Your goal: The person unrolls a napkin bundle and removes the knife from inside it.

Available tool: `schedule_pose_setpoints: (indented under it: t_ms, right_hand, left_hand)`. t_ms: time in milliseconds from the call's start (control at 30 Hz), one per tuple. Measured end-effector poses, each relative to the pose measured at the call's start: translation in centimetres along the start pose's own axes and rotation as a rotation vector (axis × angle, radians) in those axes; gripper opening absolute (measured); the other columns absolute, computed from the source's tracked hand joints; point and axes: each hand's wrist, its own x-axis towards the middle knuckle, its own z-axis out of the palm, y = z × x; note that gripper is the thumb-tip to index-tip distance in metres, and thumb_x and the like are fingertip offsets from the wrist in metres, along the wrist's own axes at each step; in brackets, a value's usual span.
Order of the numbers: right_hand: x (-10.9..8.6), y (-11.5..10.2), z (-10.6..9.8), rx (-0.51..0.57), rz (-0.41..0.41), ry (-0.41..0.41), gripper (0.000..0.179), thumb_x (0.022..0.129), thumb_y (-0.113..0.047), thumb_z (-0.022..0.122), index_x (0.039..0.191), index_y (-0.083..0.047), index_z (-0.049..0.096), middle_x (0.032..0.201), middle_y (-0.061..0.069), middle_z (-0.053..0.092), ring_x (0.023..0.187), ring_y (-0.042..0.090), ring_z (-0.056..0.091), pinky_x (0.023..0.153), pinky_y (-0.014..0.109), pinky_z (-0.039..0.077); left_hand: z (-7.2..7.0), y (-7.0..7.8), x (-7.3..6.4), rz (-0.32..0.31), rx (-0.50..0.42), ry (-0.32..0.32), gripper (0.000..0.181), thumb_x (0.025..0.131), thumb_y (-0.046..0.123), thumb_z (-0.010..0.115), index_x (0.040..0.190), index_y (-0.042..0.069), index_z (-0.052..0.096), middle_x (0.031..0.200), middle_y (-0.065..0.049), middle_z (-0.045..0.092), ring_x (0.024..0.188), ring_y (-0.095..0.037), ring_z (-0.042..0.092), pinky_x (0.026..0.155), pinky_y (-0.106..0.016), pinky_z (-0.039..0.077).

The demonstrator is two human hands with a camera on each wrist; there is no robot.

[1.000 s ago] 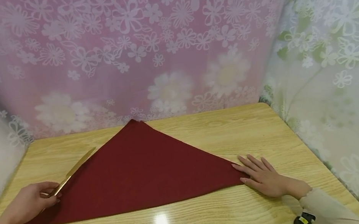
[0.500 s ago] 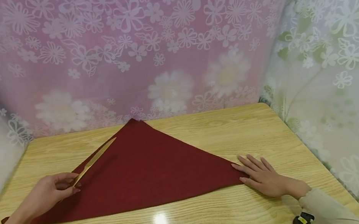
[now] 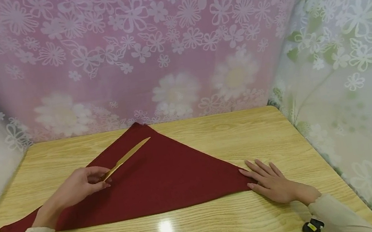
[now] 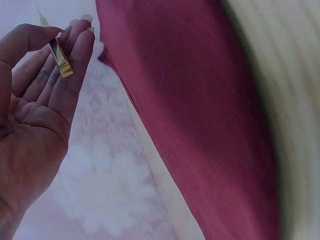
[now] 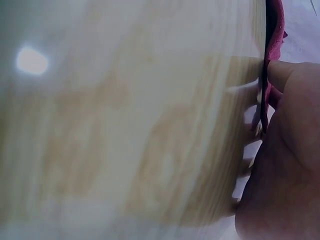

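A dark red cloth (image 3: 165,171), folded into a triangle, lies on the wooden table with its peak at the far edge. My left hand (image 3: 79,186) pinches a gold table knife (image 3: 130,153) by its handle and holds it over the cloth, blade angled toward the peak. In the left wrist view, the thumb presses the gold handle (image 4: 61,60) against the fingers, its butt end showing. My right hand (image 3: 275,186) lies with spread fingers at the cloth's right corner, fingertips on the fabric and thumb by the lower edge; the right wrist view shows it resting there.
The wood-grain table (image 3: 224,226) carries a bright light reflection near its front. A pink floral curtain (image 3: 168,46) stands behind it, and a pale floral curtain (image 3: 357,78) borders the right side. Each wrist wears a small black camera (image 3: 312,228).
My left hand has carried the knife rightward and slightly away from me, from the cloth's left part toward its middle. The cloth's left corner has come into view. My right hand stays put.
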Motion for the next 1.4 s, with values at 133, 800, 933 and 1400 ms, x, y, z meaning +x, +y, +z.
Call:
schedule_pose_setpoints:
  t_ms: [133, 800, 933, 1400]
  right_hand:
    - [0.1, 0.0, 0.0, 0.008, -0.008, -0.006, 0.048, 0.095, -0.032, 0.040, 0.141, -0.023, 0.029, 0.146, 0.010, 0.016, 0.130, 0.038, 0.008, 0.093, 0.063, 0.003]
    - [0.6, 0.2, -1.0, -0.022, -0.006, -0.051, 0.050, 0.093, -0.041, 0.040, 0.139, -0.024, 0.033, 0.145, 0.008, 0.019, 0.129, 0.038, 0.014, 0.092, 0.065, 0.009]
    - [0.6, -0.1, -1.5, -0.059, -0.011, -0.059, 0.050, 0.093, -0.042, 0.039, 0.139, -0.023, 0.033, 0.144, 0.009, 0.021, 0.128, 0.038, 0.017, 0.093, 0.064, 0.014]
    - [0.5, -0.1, -1.8, -0.092, -0.052, -0.038, 0.049, 0.092, -0.041, 0.043, 0.136, -0.022, 0.039, 0.142, 0.011, 0.026, 0.125, 0.041, 0.023, 0.091, 0.063, 0.021]
  left_hand:
    - [0.7, 0.7, 1.6, 0.009, 0.019, -0.005, 0.035, 0.084, 0.013, 0.062, 0.117, 0.003, 0.054, 0.097, -0.010, 0.063, 0.088, -0.023, 0.061, 0.072, -0.026, 0.049]
    - [4.2, 3.3, 9.2, 0.103, 0.033, -0.021, 0.031, 0.083, 0.012, 0.063, 0.112, 0.006, 0.059, 0.091, -0.004, 0.065, 0.084, -0.019, 0.062, 0.070, -0.031, 0.049]
    - [5.2, 3.8, 10.4, 0.127, 0.057, -0.027, 0.029, 0.082, 0.013, 0.064, 0.110, 0.005, 0.060, 0.089, -0.002, 0.065, 0.080, -0.012, 0.062, 0.069, -0.032, 0.049]
    - [7.7, 5.6, 13.9, 0.149, 0.080, -0.074, 0.029, 0.081, 0.014, 0.066, 0.107, 0.003, 0.063, 0.091, 0.000, 0.066, 0.081, -0.010, 0.061, 0.069, -0.029, 0.049]
